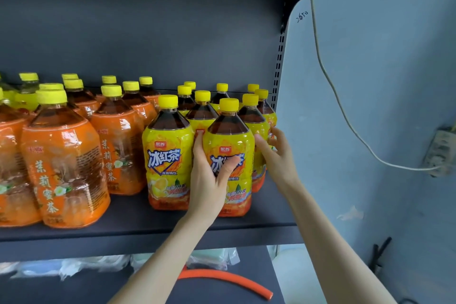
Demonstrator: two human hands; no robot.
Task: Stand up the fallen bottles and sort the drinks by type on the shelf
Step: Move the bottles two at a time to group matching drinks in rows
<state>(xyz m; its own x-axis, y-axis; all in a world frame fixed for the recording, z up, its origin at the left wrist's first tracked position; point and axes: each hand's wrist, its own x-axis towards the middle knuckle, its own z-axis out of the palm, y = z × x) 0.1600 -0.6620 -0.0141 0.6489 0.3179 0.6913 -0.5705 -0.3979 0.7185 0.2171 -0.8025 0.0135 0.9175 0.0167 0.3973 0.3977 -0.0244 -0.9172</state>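
While left hand (209, 180) fingers grip yellow-label bottle (230, 139) of dark tea (228, 128), right hand (276, 155) fingers spread loose.

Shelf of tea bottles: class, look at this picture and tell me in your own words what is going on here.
A person is arranging drinks on a shelf. The left hand grips the front yellow-label bottle, and the right hand lies open against its right side. It stands upright among the yellow-label bottles at the right; orange-label bottles stand grouped at the left. No bottle in view lies fallen.

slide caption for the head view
Left hand grips a front yellow-label bottle, right hand spread beside it; orange-label bottles stand left.
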